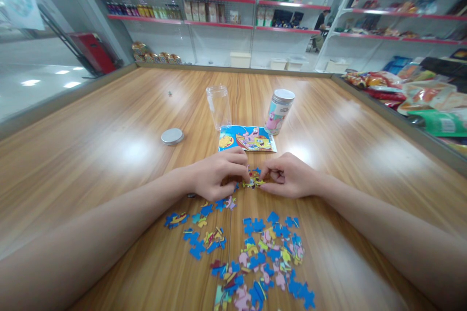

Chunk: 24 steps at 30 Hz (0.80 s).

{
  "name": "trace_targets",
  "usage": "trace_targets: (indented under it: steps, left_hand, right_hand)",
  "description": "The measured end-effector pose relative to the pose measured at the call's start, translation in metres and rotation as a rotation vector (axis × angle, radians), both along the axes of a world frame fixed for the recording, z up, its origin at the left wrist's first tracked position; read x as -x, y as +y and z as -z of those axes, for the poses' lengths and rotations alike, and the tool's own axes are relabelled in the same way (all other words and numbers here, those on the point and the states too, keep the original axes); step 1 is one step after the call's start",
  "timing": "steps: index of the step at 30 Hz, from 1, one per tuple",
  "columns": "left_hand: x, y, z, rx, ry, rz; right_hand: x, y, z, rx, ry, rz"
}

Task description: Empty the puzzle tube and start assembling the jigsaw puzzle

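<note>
A small cluster of jigsaw puzzle pieces [252,181], mostly yellow and blue, lies between my two hands. My left hand [219,173] is curled over its left side, with the fingertips pressing on the pieces. From the right, my right hand [289,176] grips the edge of the cluster between thumb and index finger, other fingers folded in. Just beyond the hands lies a cartoon picture sheet [251,138], partly covered by the left hand. Many loose jigsaw pieces [260,257] in blue, pink and yellow are scattered nearer to me.
Behind the sheet stand an open clear plastic jar [219,109] and a cartoon-printed can [280,112] with a silver top. A silver lid [172,136] lies at left on the wooden table [365,155]. Packaged goods [430,97] are piled off the right edge; stocked shelves rise behind.
</note>
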<state>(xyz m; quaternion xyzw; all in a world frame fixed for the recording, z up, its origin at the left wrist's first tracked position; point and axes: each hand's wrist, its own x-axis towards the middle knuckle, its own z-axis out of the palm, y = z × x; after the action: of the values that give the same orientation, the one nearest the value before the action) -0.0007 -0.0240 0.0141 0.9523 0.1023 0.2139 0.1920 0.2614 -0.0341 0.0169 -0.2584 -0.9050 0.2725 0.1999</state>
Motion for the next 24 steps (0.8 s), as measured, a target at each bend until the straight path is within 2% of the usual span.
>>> trace_targets:
  steps: [14,24]
  left_hand:
    - [0.0004,-0.0009,-0.0003,-0.009,-0.020,0.007]
    - [-0.0002,-0.0006,-0.0020,-0.017,-0.030,0.019]
  right_hand:
    - [0.0007,-0.0033,0.0009,-0.090,-0.021,-0.014]
    - [0.0000,-0.0013,0.0011,-0.089,-0.025,-0.019]
